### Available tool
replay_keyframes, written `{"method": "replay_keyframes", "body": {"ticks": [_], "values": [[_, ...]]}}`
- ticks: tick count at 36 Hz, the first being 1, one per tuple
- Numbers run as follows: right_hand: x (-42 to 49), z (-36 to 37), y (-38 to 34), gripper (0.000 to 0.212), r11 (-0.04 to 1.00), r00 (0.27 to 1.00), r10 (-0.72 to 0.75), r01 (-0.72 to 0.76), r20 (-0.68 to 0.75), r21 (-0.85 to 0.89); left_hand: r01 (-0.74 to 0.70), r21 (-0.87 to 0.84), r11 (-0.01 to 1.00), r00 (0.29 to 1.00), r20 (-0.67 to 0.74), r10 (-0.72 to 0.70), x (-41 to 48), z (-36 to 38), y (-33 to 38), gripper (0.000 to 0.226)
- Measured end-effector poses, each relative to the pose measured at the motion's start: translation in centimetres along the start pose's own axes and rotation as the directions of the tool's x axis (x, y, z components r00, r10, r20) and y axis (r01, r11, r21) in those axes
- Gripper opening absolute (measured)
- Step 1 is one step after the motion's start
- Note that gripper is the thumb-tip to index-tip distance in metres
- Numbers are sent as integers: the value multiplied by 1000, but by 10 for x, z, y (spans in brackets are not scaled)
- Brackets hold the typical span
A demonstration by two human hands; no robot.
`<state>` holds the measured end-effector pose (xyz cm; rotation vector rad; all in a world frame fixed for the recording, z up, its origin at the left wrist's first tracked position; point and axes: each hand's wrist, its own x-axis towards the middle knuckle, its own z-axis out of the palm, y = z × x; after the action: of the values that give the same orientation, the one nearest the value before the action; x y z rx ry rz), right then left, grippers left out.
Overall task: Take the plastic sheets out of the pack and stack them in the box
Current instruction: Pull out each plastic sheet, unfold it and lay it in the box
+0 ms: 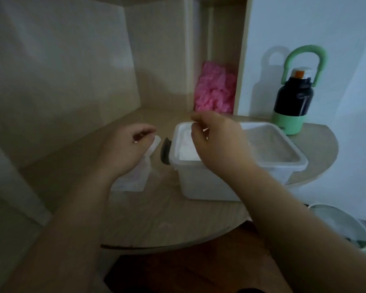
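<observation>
Two hands, one pack, one box on the round wooden table [167,218]. The left hand [133,144] hovers curled over the top of the soft white pack [135,180], which stands left of the box; whether it grips the pack, I cannot tell. The right hand [216,140] pinches thumb to forefinger on a thin, barely visible plastic sheet [206,130] above the white box [203,187]. Inside, at the left end, lies a pale stack of sheets [185,149]; the right hand hides part of it. One dark latch [165,151] faces the pack. Far right stands one dark bottle [292,98] with a green handle; one pink bundle [216,92] fills the far shelf niche; one pale bin [344,225] sits near right, below the table.
</observation>
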<state>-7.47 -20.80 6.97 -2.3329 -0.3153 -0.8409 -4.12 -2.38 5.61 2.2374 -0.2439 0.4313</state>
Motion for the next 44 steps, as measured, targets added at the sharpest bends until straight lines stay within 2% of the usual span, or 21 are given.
{"method": "replay_keyframes", "body": {"ticks": [3,6,9,11,13,15,17,19,21,23,26,28,29,32,34,36,40,42,44], "values": [[-22,25,-25,26,980,991,-122,129,-58,154,115,96,989,991,-77,-108,-19,-5,-39,26],[-42,56,-39,23,956,980,-197,187,23,226,237,234,943,971,-58,-230,-39,-6,-70,42],[-55,82,-39,32,967,948,-78,-4,309,256,220,534,816,929,140,-342,-59,-2,-90,63],[-60,95,-33,43,967,874,48,-162,484,197,173,551,817,907,234,-350,-70,3,-97,58],[-64,104,-25,53,972,792,129,-220,597,82,170,475,863,938,192,-290,-75,4,-101,45],[-67,109,-19,59,981,730,154,-196,665,-11,166,424,890,966,109,-232,-77,3,-102,24],[-69,111,-17,60,986,685,147,-157,713,-52,157,373,914,978,69,-197,-78,3,-104,12],[-67,110,-18,57,988,655,137,-140,743,-59,170,230,958,983,24,-180,-79,4,-104,8],[-64,109,-20,52,983,655,145,-183,741,-30,138,42,990,989,-61,-135,-80,2,-100,20],[-59,105,-24,47,974,700,151,-226,698,16,97,-81,992,987,-120,-106,-81,-1,-93,29],[-46,93,-30,42,962,833,143,-244,535,122,134,-210,969,982,-102,-158,-82,-9,-86,33],[-33,82,-35,47,974,913,87,-162,399,157,137,-255,957,984,-79,-162,-80,-16,-86,41],[-26,76,-38,53,979,923,36,-110,384,173,129,-271,954,987,-55,-149,-80,-20,-85,44],[-11,63,-51,72,977,859,-75,-38,506,210,101,-354,930,995,39,-93,-78,-33,-79,50],[-4,58,-57,78,972,816,-82,-61,573,226,103,-443,890,995,57,-87,-77,-39,-72,56],[1,54,-63,80,958,809,-81,-97,582,269,120,-515,849,993,54,-107,-77,-43,-67,61],[9,52,-70,70,922,763,-14,-240,647,303,79,-631,771,996,15,-90,-69,-50,-67,33],[9,53,-69,51,859,708,20,-374,706,350,77,-656,751,996,15,-89,-63,-54,-66,26],[11,57,-62,49,794,687,83,-483,722,368,55,-658,751,998,33,-44,-59,-56,-61,21]]}}
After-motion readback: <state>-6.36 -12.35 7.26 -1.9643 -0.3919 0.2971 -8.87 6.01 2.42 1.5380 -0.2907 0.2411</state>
